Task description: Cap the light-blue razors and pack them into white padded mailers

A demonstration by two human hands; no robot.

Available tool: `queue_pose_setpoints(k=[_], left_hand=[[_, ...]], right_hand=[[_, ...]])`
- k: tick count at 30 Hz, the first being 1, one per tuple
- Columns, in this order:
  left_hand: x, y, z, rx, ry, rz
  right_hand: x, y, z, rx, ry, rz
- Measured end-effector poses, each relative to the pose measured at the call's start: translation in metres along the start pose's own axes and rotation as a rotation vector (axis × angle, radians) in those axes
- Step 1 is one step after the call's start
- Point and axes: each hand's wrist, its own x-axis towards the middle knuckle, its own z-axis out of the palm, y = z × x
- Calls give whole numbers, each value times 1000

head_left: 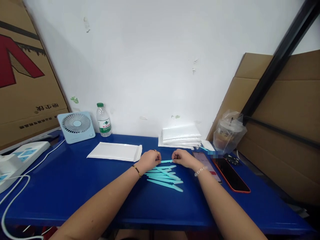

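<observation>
Between my two hands lies a thin turquoise stick (166,161), level and side-on. My left hand (150,159) pinches its left end, and the fingers of my right hand (182,158) close on its right end. Just below, several more turquoise sticks (163,177) with pale tips lie in a loose, overlapping pile on the blue table (100,193). A flat white envelope (115,151) rests to the left of my left hand. Behind my right hand sits a stack of white envelopes (180,136).
A blue fan (77,126), a water bottle (103,120) and a white power strip (22,160) with cables stand left. On the right are two phones (233,176) (206,163) and a bagged drink cup (226,133). Cardboard boxes (27,80) flank the table.
</observation>
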Motion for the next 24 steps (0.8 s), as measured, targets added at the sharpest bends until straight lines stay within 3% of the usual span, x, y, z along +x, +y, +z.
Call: queue_pose_setpoints(k=[5,10,15,20,24], left_hand=[[10,-26,1,-79,20,38],[9,-34,-3,-121,54,45],[1,-27,-12,-102,62,54],[-1,-11,-5,-105,-112,127],[2,-4,3,-37,-174,112]], right_hand=[[6,0,8,158,29,-40],[-2,12,1,159,60,5],[-13,12,-9,140,85,-71],[-14,-2,-2,175,-84,-166],[-12,-5,3,141,-98,-129]])
